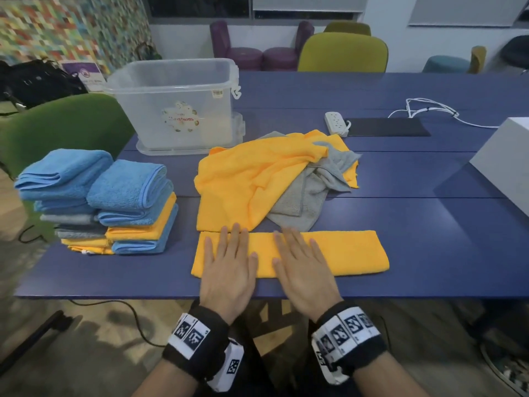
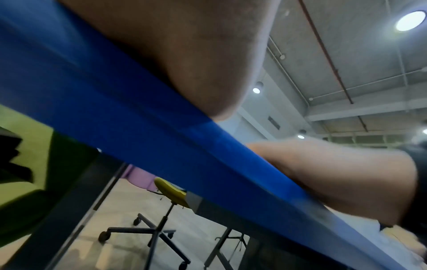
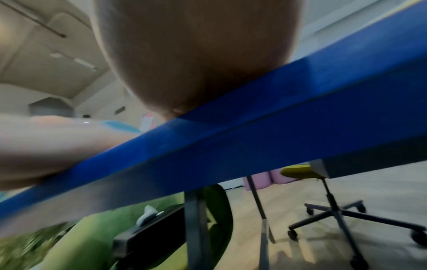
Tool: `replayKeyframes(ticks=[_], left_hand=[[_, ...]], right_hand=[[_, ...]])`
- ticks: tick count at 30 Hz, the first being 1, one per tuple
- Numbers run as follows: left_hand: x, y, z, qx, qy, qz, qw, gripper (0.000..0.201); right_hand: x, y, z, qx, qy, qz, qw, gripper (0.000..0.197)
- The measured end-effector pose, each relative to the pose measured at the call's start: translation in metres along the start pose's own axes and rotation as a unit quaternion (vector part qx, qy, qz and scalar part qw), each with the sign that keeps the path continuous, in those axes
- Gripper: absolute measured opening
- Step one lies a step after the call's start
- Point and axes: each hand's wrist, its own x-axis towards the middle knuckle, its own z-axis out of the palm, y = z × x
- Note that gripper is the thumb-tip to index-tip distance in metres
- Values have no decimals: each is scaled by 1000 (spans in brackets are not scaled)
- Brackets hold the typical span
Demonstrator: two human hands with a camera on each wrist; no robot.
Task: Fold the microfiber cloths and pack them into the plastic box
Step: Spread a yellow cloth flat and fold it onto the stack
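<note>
Only the head view shows the left hand [image 1: 227, 267] and right hand [image 1: 303, 270] pressing spread, straight fingers on the folded orange cloth [image 1: 343, 252], near the plastic box [image 1: 177, 107]; wrist views seemingly show only the table edge [image 2: 161, 127].

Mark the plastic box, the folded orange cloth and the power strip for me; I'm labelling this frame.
plastic box [image 1: 183, 110]: head view, front wall.
folded orange cloth [image 1: 349, 252]: head view, bare right half.
power strip [image 1: 335, 122]: head view, top face.
</note>
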Motion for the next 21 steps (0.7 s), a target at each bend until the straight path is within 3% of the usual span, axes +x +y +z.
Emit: replayKeyframes(ticks=[5,8,10,12,15,18,21], left_hand=[[-9,-43,-10,-43,-13,-93,995,75],[-11,-46,-16,-82,-2,-120,989,76],[-11,-39,-26,-106,42,-161,980,74],[-10,-30,-39,-89,61,-233,967,74],[-7,-24,-48,-60,12,-312,948,80],[-1,-28,-51,-66,-29,-344,936,84],[1,-32,-54,-89,-59,-342,934,74]], right_hand=[[-31,81,-15,-20,33,144,989,67],[-36,91,-19,-20,20,157,987,67],[-32,81,-20,-38,30,160,986,69],[-26,61,-23,-32,39,144,988,68],[-16,22,-19,3,10,53,999,66],[-6,-8,-4,6,-11,-14,1000,64],[-1,-20,8,-8,-10,-19,1000,62]])
